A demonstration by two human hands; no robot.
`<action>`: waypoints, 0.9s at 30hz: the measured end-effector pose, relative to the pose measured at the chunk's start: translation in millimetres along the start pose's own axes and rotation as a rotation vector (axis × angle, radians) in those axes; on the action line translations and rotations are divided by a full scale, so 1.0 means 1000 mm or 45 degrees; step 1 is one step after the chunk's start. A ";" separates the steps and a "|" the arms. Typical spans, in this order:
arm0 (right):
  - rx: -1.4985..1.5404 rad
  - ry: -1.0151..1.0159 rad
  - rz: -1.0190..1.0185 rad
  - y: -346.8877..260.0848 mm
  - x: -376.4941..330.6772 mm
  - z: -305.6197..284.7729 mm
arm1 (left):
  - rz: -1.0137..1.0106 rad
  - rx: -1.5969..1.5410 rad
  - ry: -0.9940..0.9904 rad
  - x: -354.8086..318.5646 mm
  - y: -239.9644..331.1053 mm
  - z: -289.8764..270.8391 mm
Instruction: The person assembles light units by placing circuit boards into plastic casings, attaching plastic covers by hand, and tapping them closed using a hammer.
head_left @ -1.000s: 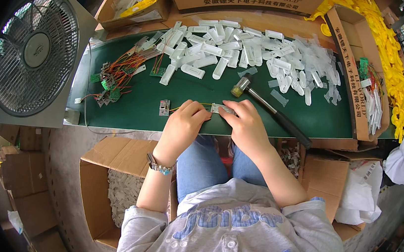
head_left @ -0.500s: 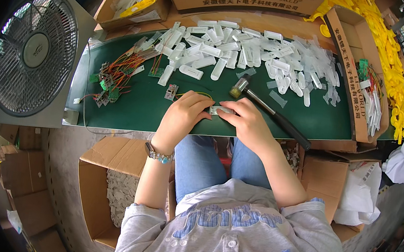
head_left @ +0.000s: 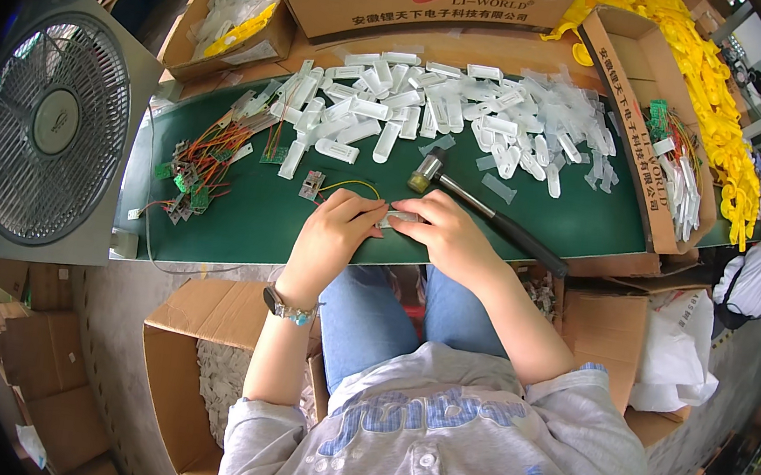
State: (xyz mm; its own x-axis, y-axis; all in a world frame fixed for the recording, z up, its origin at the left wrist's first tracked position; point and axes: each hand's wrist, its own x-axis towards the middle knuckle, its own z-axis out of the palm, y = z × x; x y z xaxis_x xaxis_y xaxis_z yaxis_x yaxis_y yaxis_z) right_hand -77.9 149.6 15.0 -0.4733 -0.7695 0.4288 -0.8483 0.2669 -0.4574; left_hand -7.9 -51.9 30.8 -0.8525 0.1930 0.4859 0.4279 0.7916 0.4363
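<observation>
At the table's near edge, both hands hold a small white plastic casing [head_left: 398, 220] between them. My left hand [head_left: 332, 232] closes its fingers at the casing's left end. The fingers of my right hand [head_left: 447, 234] pinch it from the right, covering much of it. A yellow wire [head_left: 355, 182] curves from a small circuit board [head_left: 312, 185] toward my left fingers; its end is hidden. Just beyond my right hand lies a hammer [head_left: 487, 210] with a dark handle and a yellowish striking face. Farther back, many loose white casings [head_left: 386, 141] are heaped.
Wired circuit boards [head_left: 196, 170] lie tangled at the left, beside a large fan [head_left: 56, 121]. An open carton [head_left: 633, 125] with wired parts stands at the right, near yellow straps [head_left: 697, 95]. Below the table is a cardboard box [head_left: 194, 310] of pale pieces.
The whole view has tilted and shifted slightly. The casing now sits at more of a slant between my fingers, and more of the yellow wire shows. Both hands keep their grip.
</observation>
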 end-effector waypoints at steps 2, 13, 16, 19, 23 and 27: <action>-0.016 -0.002 0.002 0.003 -0.001 0.001 | 0.045 0.106 -0.008 0.000 0.000 0.002; -0.130 -0.019 -0.089 -0.001 0.007 -0.008 | 0.038 0.058 0.043 0.002 0.004 0.004; -0.218 -0.046 -0.138 0.003 0.013 -0.025 | 0.007 0.037 0.046 -0.002 0.003 0.008; -0.415 0.020 0.200 0.023 0.032 -0.071 | -0.018 0.026 0.058 -0.005 -0.002 0.008; -0.859 0.277 0.956 0.111 0.018 -0.117 | 0.000 0.026 0.061 0.000 0.002 0.006; -0.765 0.154 1.215 0.146 0.018 -0.113 | -0.036 0.001 0.056 -0.003 0.000 0.007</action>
State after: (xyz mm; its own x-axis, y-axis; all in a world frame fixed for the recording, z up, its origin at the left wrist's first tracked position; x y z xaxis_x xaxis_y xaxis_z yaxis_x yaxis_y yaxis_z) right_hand -237.5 240.5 43.8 -0.9799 -0.0502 0.1928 -0.0901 0.9748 -0.2040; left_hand -7.7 -48.2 24.4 -0.8501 0.1450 0.5063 0.4037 0.7967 0.4497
